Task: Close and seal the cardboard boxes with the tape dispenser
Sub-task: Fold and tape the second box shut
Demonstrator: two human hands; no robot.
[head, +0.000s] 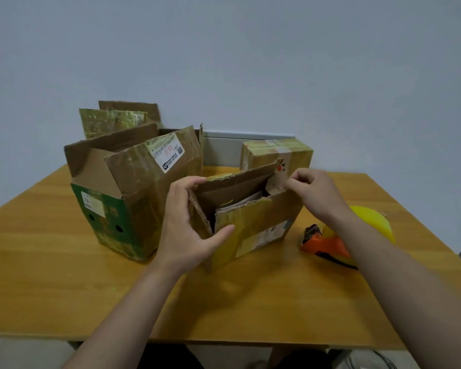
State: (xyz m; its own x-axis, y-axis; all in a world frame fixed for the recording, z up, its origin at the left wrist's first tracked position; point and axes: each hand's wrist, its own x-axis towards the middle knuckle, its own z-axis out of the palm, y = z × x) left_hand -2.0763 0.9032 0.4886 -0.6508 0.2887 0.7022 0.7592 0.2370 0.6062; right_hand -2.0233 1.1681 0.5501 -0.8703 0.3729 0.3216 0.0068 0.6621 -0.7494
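Mid-frame on the table (51, 262), the small cardboard box (253, 230), top open, long axis running from lower left to upper right. Left hand (189, 222) wrapped round its left end: fingers curled over the end flap's edge, thumb pressed on the near face. Right hand (314, 193) narrowed to a pinch on the right end flap (276, 183), at the box's upper-right corner. Far long flap (237, 179) upright, near long flap (244, 213) leaning inward, paper visible inside. Likely step in hand: folding the end flaps down ahead of the long ones. Tape dispenser (328, 245) lying at the right of the frame, near the box's right end, orange body and yellow roll partly hidden behind the right forearm; closer to the right hand, so probably a short draw back and down to reach it after flap closing. Just beside the small box on the left, a large green-printed box (136, 203), flaps up, not yet closed. Behind, toward upper right, a taped box (285, 153), apparently sealed already. Between right hand and dispenser, no obstacle in view.
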